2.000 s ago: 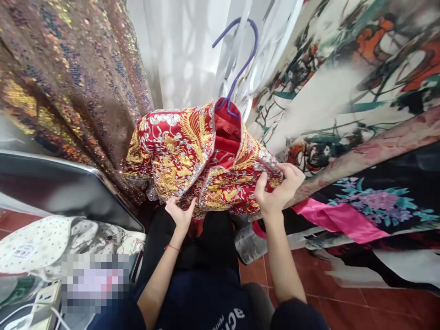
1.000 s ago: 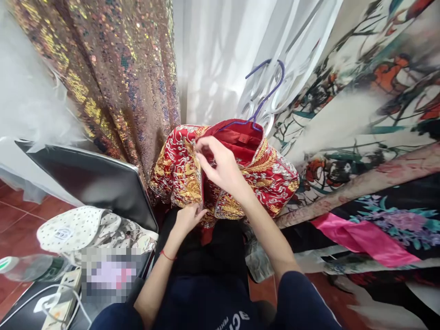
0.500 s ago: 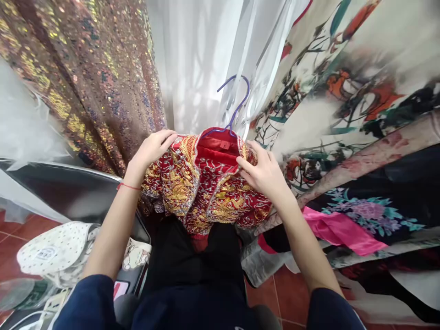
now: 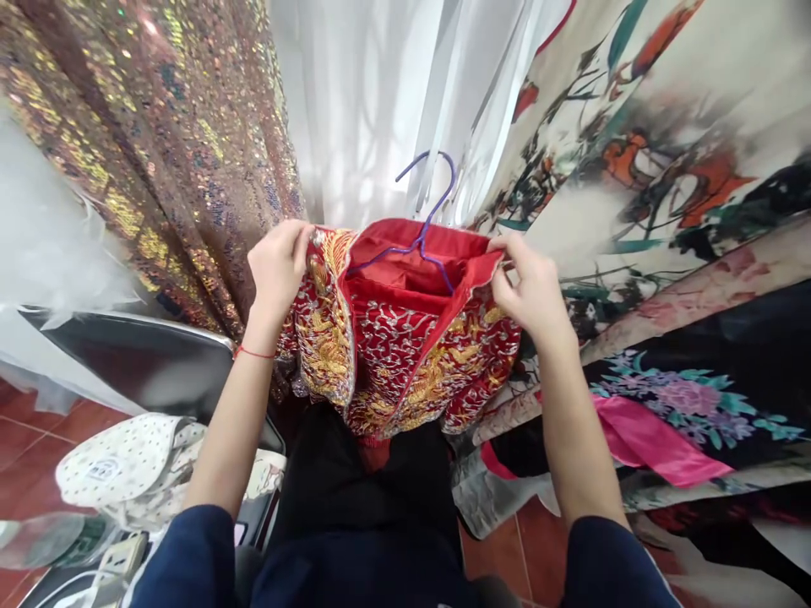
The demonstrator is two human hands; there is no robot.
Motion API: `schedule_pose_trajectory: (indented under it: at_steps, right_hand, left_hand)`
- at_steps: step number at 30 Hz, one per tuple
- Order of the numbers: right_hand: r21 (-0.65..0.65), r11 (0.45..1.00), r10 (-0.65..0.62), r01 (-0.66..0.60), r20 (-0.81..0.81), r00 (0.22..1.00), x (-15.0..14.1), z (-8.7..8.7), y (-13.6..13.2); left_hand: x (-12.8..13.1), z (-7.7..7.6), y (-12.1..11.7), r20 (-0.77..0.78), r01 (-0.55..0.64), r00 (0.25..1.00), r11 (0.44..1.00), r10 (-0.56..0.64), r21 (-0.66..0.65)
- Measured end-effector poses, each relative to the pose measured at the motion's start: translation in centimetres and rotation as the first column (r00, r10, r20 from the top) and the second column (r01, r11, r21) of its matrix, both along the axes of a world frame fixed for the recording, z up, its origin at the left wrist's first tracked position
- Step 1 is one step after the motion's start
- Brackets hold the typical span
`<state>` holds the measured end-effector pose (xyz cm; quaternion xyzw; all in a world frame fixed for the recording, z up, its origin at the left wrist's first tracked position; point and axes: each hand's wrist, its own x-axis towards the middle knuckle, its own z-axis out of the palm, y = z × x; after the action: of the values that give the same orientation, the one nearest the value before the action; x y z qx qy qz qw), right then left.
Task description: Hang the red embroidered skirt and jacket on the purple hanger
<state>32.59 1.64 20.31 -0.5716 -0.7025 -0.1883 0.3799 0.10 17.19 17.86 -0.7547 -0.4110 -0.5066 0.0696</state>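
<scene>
A red jacket (image 4: 443, 363) with gold and silver embroidery hangs in front of me, its front spread apart at the neck. Inside the neck sits a purple hanger (image 4: 421, 245), its hook sticking up above the red lining. My left hand (image 4: 279, 262) is closed on the jacket's left shoulder. With the thumb and fingers pinched, my right hand (image 4: 527, 283) grips the edge of the collar on the right. A red patterned inner piece (image 4: 393, 338) shows between the two front edges.
A sequined cloth (image 4: 190, 152) hangs at the left, white sheer fabric (image 4: 361, 110) behind the jacket, and floral garments (image 4: 672, 186) at the right. On a black chair (image 4: 139, 363) to the left lie a white dotted bag (image 4: 120, 460) and a clear bottle (image 4: 44, 540).
My right hand has moved outward to the right, pulling the collar wider, so more lining and hanger show. My left hand has shifted slightly up and left on the shoulder.
</scene>
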Motion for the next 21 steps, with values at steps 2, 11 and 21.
schedule_pose_trajectory:
  at_steps: [2, 11, 21]
  right_hand:
    - [-0.112, 0.992, 0.049, -0.048, 0.002, 0.999, -0.6, -1.4, -0.3]
    - [-0.252, 0.952, 0.104, -0.174, -0.268, 0.958, 4.7, -6.7, -0.9]
    - [-0.307, 0.945, 0.008, -0.110, -0.315, 0.949, 2.8, -5.0, -5.9]
  left_hand:
    - [-0.1, -1.6, -0.2, -0.074, -0.058, 0.996, 0.983, 0.046, -0.173]
    - [-1.4, -6.3, -1.6, 0.007, 0.095, 0.995, 0.966, -0.096, -0.241]
    - [-1.9, -3.7, -2.8, 0.108, 0.055, 0.993, 0.985, -0.037, -0.165]
